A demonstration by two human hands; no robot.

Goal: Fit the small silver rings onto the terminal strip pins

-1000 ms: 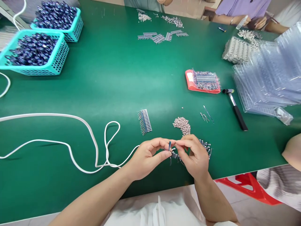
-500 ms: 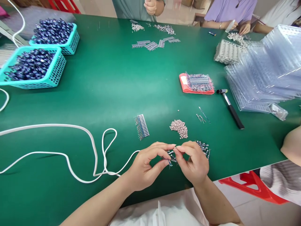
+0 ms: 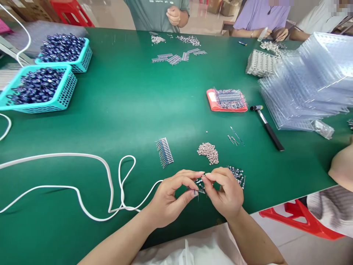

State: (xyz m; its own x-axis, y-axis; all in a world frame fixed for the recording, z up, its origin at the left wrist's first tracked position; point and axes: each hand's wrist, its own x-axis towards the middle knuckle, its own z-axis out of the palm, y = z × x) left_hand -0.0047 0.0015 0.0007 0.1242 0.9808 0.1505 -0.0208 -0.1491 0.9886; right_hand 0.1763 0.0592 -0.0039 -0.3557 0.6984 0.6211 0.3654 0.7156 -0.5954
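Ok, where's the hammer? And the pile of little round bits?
Hammer (image 3: 270, 131), head view: on the black handle.
Pile of little round bits (image 3: 209, 151), head view: middle of the pile.

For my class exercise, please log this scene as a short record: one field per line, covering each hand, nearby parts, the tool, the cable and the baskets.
Left hand: thumb and finger closed on a small blue piece, mostly hidden
Right hand: pinching a tiny part, too small to identify
Beyond the hands: pile of small discs; row of wired components to its left
Tool: black-handled hammer, lying at right
Cable: white, looped at left
Baskets: two, turquoise, heaped with shiny dark-blue pieces
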